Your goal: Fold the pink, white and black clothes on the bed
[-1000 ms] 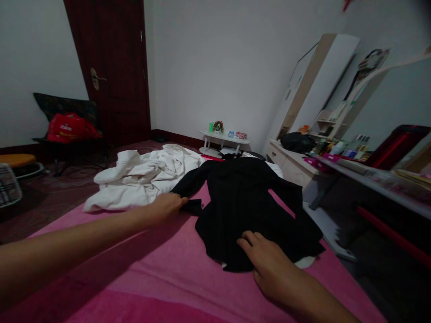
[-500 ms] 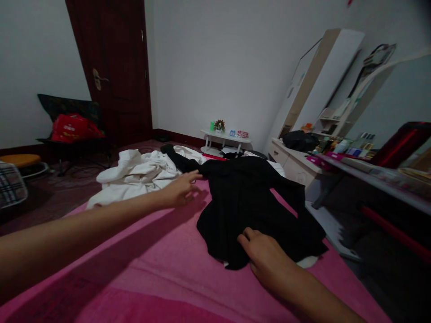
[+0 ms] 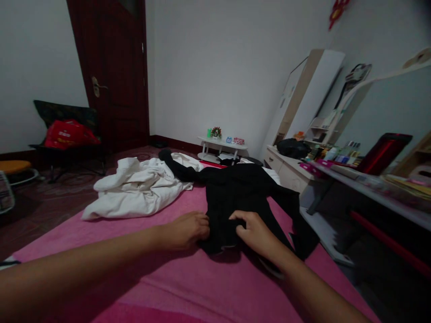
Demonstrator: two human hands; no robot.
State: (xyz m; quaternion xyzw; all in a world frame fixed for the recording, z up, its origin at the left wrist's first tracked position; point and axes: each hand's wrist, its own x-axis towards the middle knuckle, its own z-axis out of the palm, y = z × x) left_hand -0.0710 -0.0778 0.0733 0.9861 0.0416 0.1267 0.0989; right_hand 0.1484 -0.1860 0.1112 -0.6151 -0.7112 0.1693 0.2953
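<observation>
A black long-sleeved top [image 3: 239, 193] lies spread on the pink bed cover [image 3: 188, 282], one sleeve stretching to the far left and the other to the right. My left hand [image 3: 190, 229] is closed on the garment's near left edge, fingers curled inward. My right hand [image 3: 254, 231] grips the cloth near the hem, thumb and fingers pinched together, with the hem slightly raised below it. Left of the top rests a crumpled white garment [image 3: 141, 184]; the black left sleeve lies across part of it.
A low white table [image 3: 220, 144] with small items stands by the far wall. To the right are a drawer cabinet [image 3: 286, 172] and a desk [image 3: 370, 184] holding bottles. A chair with a red bag [image 3: 69, 134] is near the door [image 3: 114, 76].
My left hand has come down and nearer, from above the bed onto the top's left edge, and closed. My right hand has risen slightly, lifting the hem.
</observation>
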